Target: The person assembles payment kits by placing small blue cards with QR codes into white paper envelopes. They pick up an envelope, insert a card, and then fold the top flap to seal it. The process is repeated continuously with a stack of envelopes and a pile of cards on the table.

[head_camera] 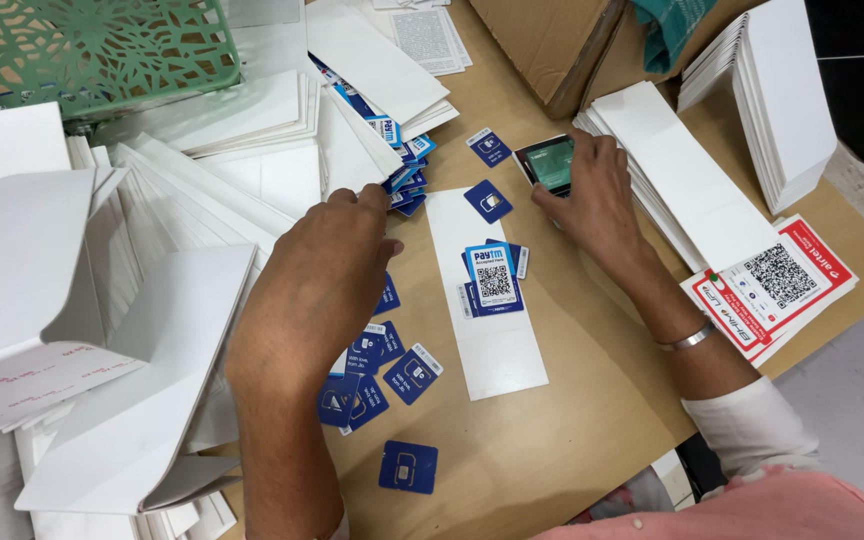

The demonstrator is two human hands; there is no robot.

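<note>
My right hand (592,205) rests on a small dark device with a greenish screen (545,162) at the far side of the wooden table (572,420). My left hand (327,275) hovers palm down, fingers curled, over a heap of white envelopes (202,190) and several small blue cards (392,375), holding nothing that I can see. Between the hands lies a long white envelope (492,350) with a small stack of blue-and-white code stickers (493,277) on it and one blue card (488,200) at its far end.
Rows of white envelopes (692,170) stand right of the right hand, with red-and-white printed code sheets (782,285) beside them. A cardboard box (542,40) is at the back, a green lattice basket (92,50) at back left. Open envelopes (72,350) pile up on the left.
</note>
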